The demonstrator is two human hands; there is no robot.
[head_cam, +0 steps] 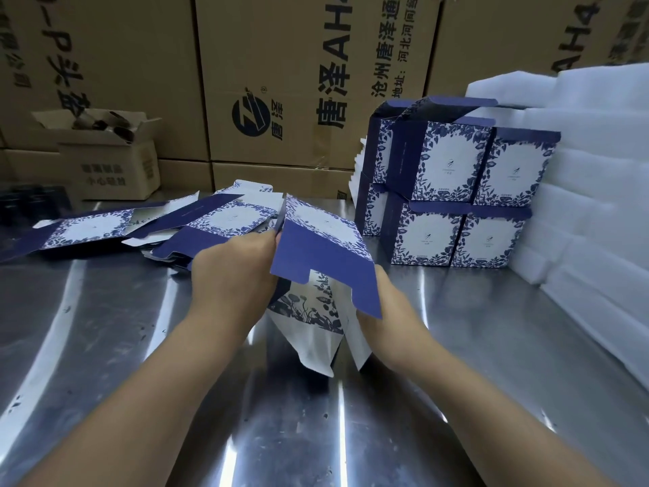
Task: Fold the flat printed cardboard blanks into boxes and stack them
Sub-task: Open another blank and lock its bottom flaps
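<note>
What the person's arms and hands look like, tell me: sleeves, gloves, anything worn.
The left forearm and right forearm are bare up to the frame's edge: no sleeves show. The left hand and the right hand wear no gloves, and no watch, bracelet or ring shows. The cardboard blank hides the right hand's fingers, so rings there cannot be judged.
</note>
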